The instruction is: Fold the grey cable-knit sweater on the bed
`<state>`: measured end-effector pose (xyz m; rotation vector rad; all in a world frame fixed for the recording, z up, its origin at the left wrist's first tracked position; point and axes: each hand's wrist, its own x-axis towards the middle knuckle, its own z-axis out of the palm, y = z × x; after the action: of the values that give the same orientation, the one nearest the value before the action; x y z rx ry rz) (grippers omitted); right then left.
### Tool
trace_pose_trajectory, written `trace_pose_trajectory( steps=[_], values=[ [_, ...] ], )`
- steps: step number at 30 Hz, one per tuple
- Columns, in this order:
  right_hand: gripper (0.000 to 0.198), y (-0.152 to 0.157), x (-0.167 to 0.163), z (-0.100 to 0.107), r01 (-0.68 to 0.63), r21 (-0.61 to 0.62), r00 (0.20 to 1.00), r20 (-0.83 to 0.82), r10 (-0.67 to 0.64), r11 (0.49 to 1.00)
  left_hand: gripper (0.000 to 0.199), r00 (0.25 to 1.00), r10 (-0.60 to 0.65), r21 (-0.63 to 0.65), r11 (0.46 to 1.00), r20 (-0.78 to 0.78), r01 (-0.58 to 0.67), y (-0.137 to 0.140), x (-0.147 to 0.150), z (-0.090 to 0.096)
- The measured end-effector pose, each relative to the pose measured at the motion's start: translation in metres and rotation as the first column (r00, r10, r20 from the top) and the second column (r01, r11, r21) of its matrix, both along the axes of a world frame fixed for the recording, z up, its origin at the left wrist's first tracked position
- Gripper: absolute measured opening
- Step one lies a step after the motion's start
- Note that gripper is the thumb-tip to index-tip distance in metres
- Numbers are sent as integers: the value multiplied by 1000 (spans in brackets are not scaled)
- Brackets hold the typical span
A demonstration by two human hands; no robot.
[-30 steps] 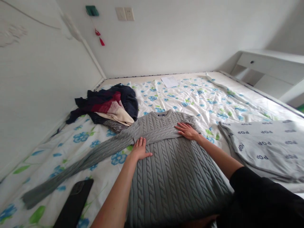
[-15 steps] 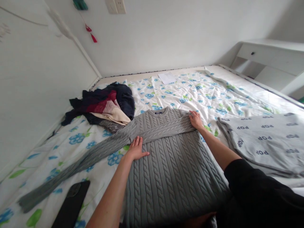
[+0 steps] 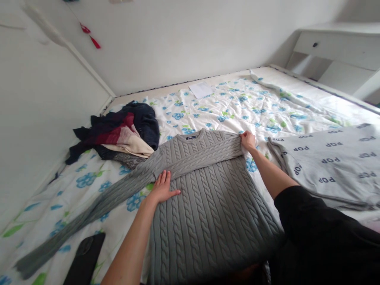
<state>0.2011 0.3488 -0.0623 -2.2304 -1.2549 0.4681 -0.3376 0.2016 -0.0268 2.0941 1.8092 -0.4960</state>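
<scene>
A grey cable-knit sweater (image 3: 208,206) lies flat on the floral bed sheet (image 3: 190,114), its collar facing away from me. One sleeve crosses the chest; the other stretches out to the lower left. My left hand (image 3: 162,188) rests on the sweater near its left side, fingers spread over the cuff end of the crossed sleeve. At the right shoulder edge, my right hand (image 3: 247,141) pinches the knit where the sleeve bends, its fingers closed together.
Dark, burgundy and cream clothes (image 3: 118,132) are heaped at the left. A grey garment printed with POP (image 3: 329,162) lies at the right. A black phone (image 3: 84,259) is at lower left, a paper sheet (image 3: 201,90) at the back. A white desk (image 3: 341,51) stands beyond the bed.
My right hand has gone from lying on the sleeve fold to pinching the sweater's edge. My left hand keeps its place on the sweater. The view has shifted slightly.
</scene>
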Motion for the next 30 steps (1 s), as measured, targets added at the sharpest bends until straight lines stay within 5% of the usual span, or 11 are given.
trace_pose_trajectory(
  steps=[3, 6, 11, 13, 19, 27, 30],
  values=[
    [32, 1, 2, 9, -55, -60, 998, -21, 54, 997, 142, 1000, -1, -4, 1000, -6, 1, 1, 0, 1],
    [42, 3, 14, 26, -225, -266, 960, -223, 168, 937, 142, 1000, -1, 13, 1000, -1, 1, 2, 0, 0],
    [42, -8, 33, 44, -541, -619, 823, -531, 204, 570, 142, 1000, 6, 23, 1000, 7, -6, 3, 0, -4],
    [42, -14, 34, 44, -580, -656, 805, -554, 214, 483, 141, 1000, 10, 38, 999, 6, -11, 3, -1, -6],
    [38, -16, 44, 40, -538, -630, 839, -468, 279, 560, 137, 1000, 8, 41, 999, 18, -9, 4, -7, -7],
    [34, -11, 42, 47, -478, -709, 875, -338, 346, 519, 138, 999, 24, 38, 999, 38, -25, 3, -6, -4],
    [28, -9, 38, 64, -477, -637, 869, -240, 433, 605, 135, 997, 5, 48, 999, 71, -8, 4, -7, 2]
  ],
)
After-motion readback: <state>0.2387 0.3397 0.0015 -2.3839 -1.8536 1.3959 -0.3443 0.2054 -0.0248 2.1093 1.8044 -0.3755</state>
